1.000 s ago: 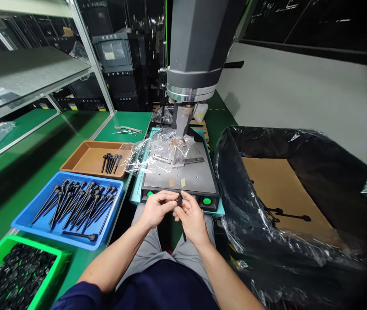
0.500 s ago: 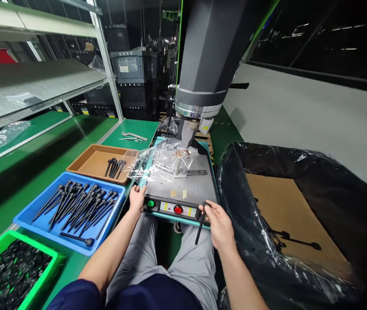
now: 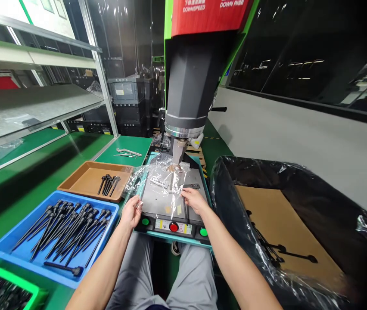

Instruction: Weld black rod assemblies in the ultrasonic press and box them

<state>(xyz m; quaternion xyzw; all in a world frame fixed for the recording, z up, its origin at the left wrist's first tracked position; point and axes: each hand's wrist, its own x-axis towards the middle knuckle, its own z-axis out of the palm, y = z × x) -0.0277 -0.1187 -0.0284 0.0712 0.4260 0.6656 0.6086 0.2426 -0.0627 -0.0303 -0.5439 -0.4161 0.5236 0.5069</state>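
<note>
Below a red "DOWNSPEED", "DOWN RISE" panel, left hand pinching clear film, right hand holding black rod

Light is dancing on glossy, crinkled clear film, and beneath it there's a smooth, satin-grey metal plate! A matt black rod at centre, bright polished metal ring above. Over left, smooth plastic: blue tray, brown tray. Far left, a shiny metal wrench. Right, glossy black plastic liner around dull, papery cardboard; near, soft grey cloth trousers.
</note>
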